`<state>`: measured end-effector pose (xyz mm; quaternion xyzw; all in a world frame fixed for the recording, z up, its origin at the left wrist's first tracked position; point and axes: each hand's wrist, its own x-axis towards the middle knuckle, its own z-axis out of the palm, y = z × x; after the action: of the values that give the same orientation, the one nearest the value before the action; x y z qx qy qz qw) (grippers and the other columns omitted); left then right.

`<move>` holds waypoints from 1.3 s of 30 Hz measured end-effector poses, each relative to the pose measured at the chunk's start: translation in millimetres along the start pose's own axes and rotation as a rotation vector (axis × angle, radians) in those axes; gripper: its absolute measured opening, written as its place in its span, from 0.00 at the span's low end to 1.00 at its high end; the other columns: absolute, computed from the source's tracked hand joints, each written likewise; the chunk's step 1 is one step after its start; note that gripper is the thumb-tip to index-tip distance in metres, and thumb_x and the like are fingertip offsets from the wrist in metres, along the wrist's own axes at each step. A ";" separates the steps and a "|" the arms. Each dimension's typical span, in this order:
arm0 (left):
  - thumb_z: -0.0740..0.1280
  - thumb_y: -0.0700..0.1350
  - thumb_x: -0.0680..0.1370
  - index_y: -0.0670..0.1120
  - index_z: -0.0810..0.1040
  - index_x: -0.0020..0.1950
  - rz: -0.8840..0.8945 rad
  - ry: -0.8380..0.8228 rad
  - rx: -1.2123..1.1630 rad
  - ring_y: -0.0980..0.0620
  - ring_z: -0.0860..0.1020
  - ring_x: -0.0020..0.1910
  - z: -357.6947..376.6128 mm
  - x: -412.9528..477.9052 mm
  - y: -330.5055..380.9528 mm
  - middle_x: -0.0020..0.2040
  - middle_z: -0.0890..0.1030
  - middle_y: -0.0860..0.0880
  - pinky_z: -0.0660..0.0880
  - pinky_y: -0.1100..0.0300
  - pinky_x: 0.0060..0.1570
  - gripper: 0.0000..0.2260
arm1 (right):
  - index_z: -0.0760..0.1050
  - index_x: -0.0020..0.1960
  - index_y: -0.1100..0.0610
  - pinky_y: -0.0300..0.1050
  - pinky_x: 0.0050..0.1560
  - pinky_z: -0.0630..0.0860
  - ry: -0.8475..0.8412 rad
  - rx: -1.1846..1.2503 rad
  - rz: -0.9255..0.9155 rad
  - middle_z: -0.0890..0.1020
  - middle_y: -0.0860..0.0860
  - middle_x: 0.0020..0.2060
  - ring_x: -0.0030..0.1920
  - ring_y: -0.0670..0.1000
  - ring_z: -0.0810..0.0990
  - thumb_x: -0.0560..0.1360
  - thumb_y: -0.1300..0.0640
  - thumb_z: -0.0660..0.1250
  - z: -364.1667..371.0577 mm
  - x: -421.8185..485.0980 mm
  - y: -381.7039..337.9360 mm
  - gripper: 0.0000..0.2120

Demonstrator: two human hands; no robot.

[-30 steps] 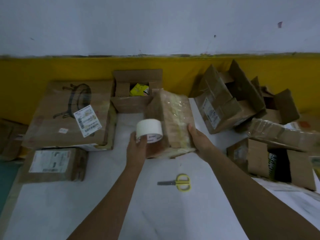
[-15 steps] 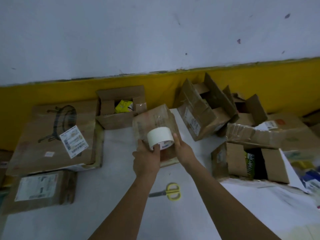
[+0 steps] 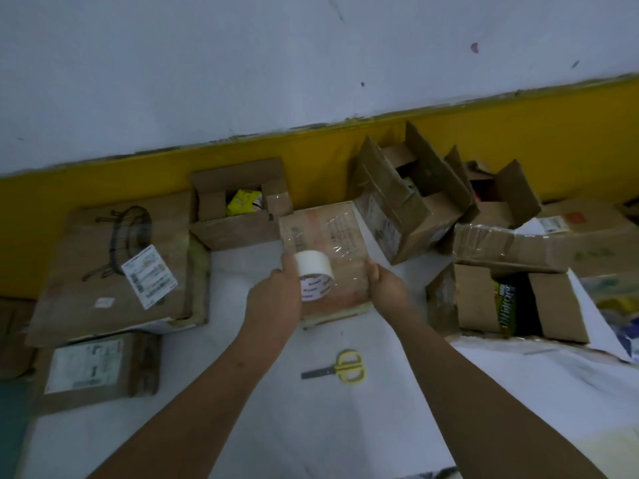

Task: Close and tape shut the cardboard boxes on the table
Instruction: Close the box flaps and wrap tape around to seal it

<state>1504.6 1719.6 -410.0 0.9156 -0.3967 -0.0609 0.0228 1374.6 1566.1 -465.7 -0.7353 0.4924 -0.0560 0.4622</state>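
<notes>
Scissors (image 3: 340,367) lie near you for cutting. Your left hand (image 3: 276,299) grips the tape roll (image 3: 314,275) over the box (image 3: 325,233), mid-table; your right hand (image 3: 385,286) clasps its near right edge. Hold it steady and draw tape flat across the top.

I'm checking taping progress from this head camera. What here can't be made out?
- Head view: whether the tape end is stuck to the held box; the roll and left hand hide it.
- Head view: the label print, too small and blurred.
- Head view: what fills the tilted box; flaps and shadow hide it.
- Head view: the cardboard at the left edge, cut off by the frame.
</notes>
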 end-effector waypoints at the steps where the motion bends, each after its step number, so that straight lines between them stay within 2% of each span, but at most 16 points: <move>1: 0.71 0.40 0.73 0.37 0.65 0.73 0.008 -0.024 0.015 0.45 0.81 0.36 0.1 -6.0 -5.7 0.46 0.81 0.42 0.68 0.59 0.29 0.30 | 0.79 0.57 0.56 0.43 0.47 0.69 -0.013 -0.020 -0.010 0.79 0.53 0.45 0.45 0.52 0.75 0.84 0.42 0.46 2.3 -1.8 -1.5 0.27; 3: 0.74 0.39 0.72 0.35 0.69 0.67 0.002 -0.033 0.027 0.45 0.80 0.33 -2.9 -12.4 -10.1 0.45 0.80 0.41 0.66 0.60 0.27 0.27 | 0.80 0.54 0.55 0.43 0.45 0.68 0.014 -0.052 -0.013 0.81 0.55 0.44 0.44 0.54 0.76 0.84 0.41 0.46 12.3 -2.7 -0.5 0.27; 6: 0.67 0.42 0.78 0.39 0.65 0.66 -0.015 -0.040 -0.202 0.41 0.81 0.47 -17.0 -9.9 -5.5 0.55 0.77 0.41 0.71 0.55 0.36 0.19 | 0.79 0.48 0.54 0.44 0.43 0.68 0.049 -0.089 0.001 0.78 0.54 0.39 0.45 0.58 0.79 0.83 0.40 0.45 20.2 2.7 4.9 0.28; 8: 0.66 0.45 0.79 0.42 0.65 0.63 -0.040 -0.065 -0.463 0.41 0.78 0.53 -22.6 0.5 0.4 0.58 0.76 0.41 0.72 0.55 0.42 0.16 | 0.79 0.50 0.56 0.45 0.45 0.69 0.047 -0.083 0.008 0.79 0.55 0.41 0.45 0.57 0.78 0.84 0.41 0.44 14.4 5.9 6.4 0.29; 11: 0.71 0.53 0.77 0.47 0.65 0.58 -0.195 -0.165 -0.781 0.45 0.77 0.52 -26.2 24.3 5.5 0.54 0.75 0.45 0.72 0.56 0.44 0.19 | 0.79 0.52 0.59 0.46 0.46 0.70 0.022 -0.071 0.028 0.78 0.56 0.42 0.43 0.55 0.75 0.84 0.43 0.43 12.9 7.2 3.9 0.30; 13: 0.71 0.55 0.76 0.46 0.65 0.58 -0.253 -0.162 -0.838 0.47 0.76 0.51 -21.7 30.3 6.7 0.53 0.74 0.47 0.71 0.57 0.43 0.21 | 0.77 0.50 0.58 0.46 0.44 0.70 0.041 -0.104 0.009 0.79 0.56 0.41 0.42 0.57 0.76 0.85 0.44 0.44 23.5 6.1 3.7 0.27; 17: 0.67 0.49 0.79 0.44 0.65 0.60 -0.050 -0.060 -0.715 0.42 0.77 0.54 -1.5 12.7 34.5 0.57 0.76 0.41 0.74 0.52 0.46 0.16 | 0.75 0.59 0.58 0.46 0.47 0.72 -0.012 -0.184 0.070 0.81 0.58 0.52 0.53 0.60 0.80 0.83 0.55 0.56 43.4 2.5 1.6 0.12; 19: 0.65 0.44 0.80 0.46 0.62 0.62 -0.006 -0.104 -0.866 0.45 0.75 0.57 1.0 8.2 49.2 0.59 0.73 0.43 0.73 0.55 0.46 0.15 | 0.74 0.62 0.62 0.46 0.49 0.71 -0.047 -0.237 0.170 0.80 0.60 0.56 0.56 0.60 0.80 0.81 0.59 0.59 41.8 1.9 -2.7 0.13; 21: 0.65 0.40 0.79 0.47 0.63 0.63 -0.046 -0.059 -0.997 0.47 0.74 0.57 -8.3 16.3 43.0 0.58 0.72 0.46 0.72 0.58 0.47 0.16 | 0.72 0.63 0.61 0.48 0.50 0.72 -0.019 -0.258 0.124 0.80 0.59 0.56 0.55 0.60 0.79 0.82 0.58 0.57 41.1 2.8 -2.3 0.13; 23: 0.65 0.36 0.75 0.46 0.67 0.62 -0.008 -0.009 -0.933 0.48 0.74 0.55 -23.7 26.7 18.6 0.57 0.73 0.46 0.71 0.62 0.46 0.17 | 0.72 0.60 0.57 0.47 0.46 0.71 0.021 -0.297 0.025 0.80 0.58 0.50 0.48 0.59 0.78 0.85 0.50 0.49 39.6 1.6 -1.1 0.17; 25: 0.64 0.39 0.73 0.45 0.70 0.62 0.135 -0.035 -0.722 0.48 0.73 0.54 -38.8 27.7 -11.2 0.58 0.74 0.45 0.69 0.60 0.47 0.18 | 0.74 0.57 0.55 0.46 0.44 0.69 0.048 -0.282 0.007 0.78 0.54 0.42 0.42 0.56 0.75 0.84 0.44 0.42 38.7 0.0 -0.9 0.25; 27: 0.63 0.42 0.72 0.44 0.70 0.63 0.219 -0.056 -0.519 0.45 0.73 0.54 -48.9 24.0 -39.1 0.59 0.72 0.44 0.70 0.53 0.51 0.19 | 0.74 0.58 0.53 0.46 0.44 0.69 0.054 -0.259 0.020 0.75 0.52 0.40 0.44 0.57 0.77 0.83 0.42 0.40 38.4 -2.2 -4.2 0.27; 29: 0.65 0.38 0.74 0.45 0.70 0.63 0.254 -0.045 -0.327 0.41 0.74 0.53 -48.9 20.3 -64.8 0.58 0.71 0.44 0.73 0.47 0.50 0.18 | 0.75 0.59 0.53 0.47 0.44 0.70 0.042 -0.237 0.039 0.75 0.52 0.40 0.43 0.56 0.77 0.83 0.40 0.40 37.3 -2.6 -5.8 0.28; 32: 0.67 0.36 0.73 0.45 0.72 0.65 0.291 -0.017 -0.095 0.41 0.73 0.52 -39.0 10.3 -95.8 0.55 0.71 0.44 0.74 0.46 0.45 0.20 | 0.75 0.58 0.53 0.48 0.45 0.70 0.038 -0.209 0.077 0.76 0.53 0.41 0.42 0.56 0.75 0.82 0.38 0.40 37.6 -3.5 -6.8 0.29; 36: 0.70 0.37 0.73 0.45 0.72 0.66 0.236 -0.026 -0.056 0.41 0.72 0.52 -10.9 5.2 -108.5 0.56 0.70 0.41 0.72 0.51 0.42 0.22 | 0.76 0.54 0.54 0.49 0.44 0.71 0.071 -0.220 0.021 0.78 0.55 0.41 0.43 0.58 0.78 0.82 0.38 0.40 39.1 -2.5 -3.5 0.30; 39: 0.73 0.37 0.71 0.45 0.74 0.64 0.210 -0.036 -0.095 0.41 0.73 0.49 27.5 6.0 -106.3 0.54 0.70 0.41 0.73 0.52 0.40 0.23 | 0.76 0.58 0.51 0.50 0.50 0.75 0.020 -0.115 -0.009 0.79 0.53 0.45 0.46 0.55 0.78 0.82 0.36 0.40 39.8 -0.8 -0.1 0.31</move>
<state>1582.1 1788.1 -447.4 0.8657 -0.4874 -0.0933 0.0653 1395.6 1591.7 -487.9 -0.7624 0.4961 -0.0371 0.4138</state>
